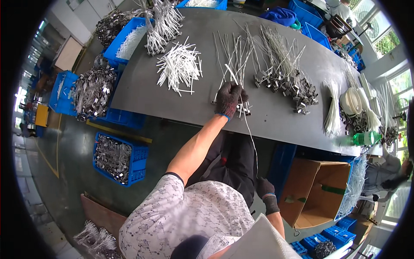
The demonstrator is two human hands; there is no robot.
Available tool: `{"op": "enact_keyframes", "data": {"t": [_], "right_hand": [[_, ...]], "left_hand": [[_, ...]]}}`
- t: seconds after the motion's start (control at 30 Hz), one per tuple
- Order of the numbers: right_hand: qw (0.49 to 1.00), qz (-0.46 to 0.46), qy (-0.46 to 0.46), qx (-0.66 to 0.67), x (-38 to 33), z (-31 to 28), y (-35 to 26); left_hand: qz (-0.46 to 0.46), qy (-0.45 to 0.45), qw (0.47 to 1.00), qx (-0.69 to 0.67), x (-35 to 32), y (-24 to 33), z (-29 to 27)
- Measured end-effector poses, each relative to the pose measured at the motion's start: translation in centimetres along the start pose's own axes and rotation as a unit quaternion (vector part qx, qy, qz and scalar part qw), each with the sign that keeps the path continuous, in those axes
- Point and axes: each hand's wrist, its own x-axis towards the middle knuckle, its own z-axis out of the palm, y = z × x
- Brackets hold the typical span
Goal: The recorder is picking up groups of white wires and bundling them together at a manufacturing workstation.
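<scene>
My left hand (pixel 228 100), in a dark knit glove, is closed over the table around a short white tube (pixel 230 73) whose end sticks up past the fingers. A thin pale wire (pixel 253 144) hangs from that hand down over the table's front edge. Low beside my lap, my right hand (pixel 265 188), also gloved, is closed at the wire's lower end; its fingertips are partly hidden. Several wires with small metal clips (pixel 245 108) lie under and beside my left hand. A pile of loose white tubes (pixel 180 67) lies to the left of it.
A heap of clipped wires (pixel 288 82) covers the table's right-middle part. Bundled wires (pixel 161 28) lie at the far left. White strands (pixel 332 108) and a green bottle (pixel 366 138) are at right. A blue crate (pixel 139 162) and a cardboard box (pixel 304 194) stand below the table.
</scene>
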Motion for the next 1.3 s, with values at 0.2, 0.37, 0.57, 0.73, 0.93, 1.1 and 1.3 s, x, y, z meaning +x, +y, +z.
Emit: {"op": "enact_keyframes", "data": {"t": [0.2, 0.37, 0.57, 0.73, 0.93, 1.1, 1.3], "right_hand": [[1.000, -0.010, 0.006, 0.008, 0.5, 1.7, 1.9], [0.977, -0.099, -0.010, 0.187, 3.3, -1.4, 1.1], [0.726, -0.006, 0.109, 0.679, 6.7, -16.2, -13.6], [0.772, -0.056, 0.131, 0.620, 9.0, -13.8, -12.4], [0.788, -0.039, 0.110, 0.604, 8.4, -9.2, -10.2], [0.774, 0.013, 0.077, 0.628, 8.8, -11.8, -12.4], [0.673, -0.091, 0.089, 0.729, 11.2, -14.4, -14.8]], "left_hand": [[-0.087, -0.318, 0.884, 0.331, -1.7, -3.3, -0.6], [-0.188, -0.154, 0.966, 0.084, -1.9, -2.7, 1.5], [-0.187, -0.256, 0.944, 0.094, -6.5, -3.8, 2.4], [-0.268, -0.090, 0.952, -0.114, -3.5, -1.9, 0.7], [-0.101, 0.044, 0.975, -0.195, -0.2, 1.9, -0.6], [-0.247, -0.106, 0.961, -0.069, -1.6, -1.4, -1.3], [-0.149, -0.230, 0.961, 0.044, -6.5, -3.0, 1.3]]}}
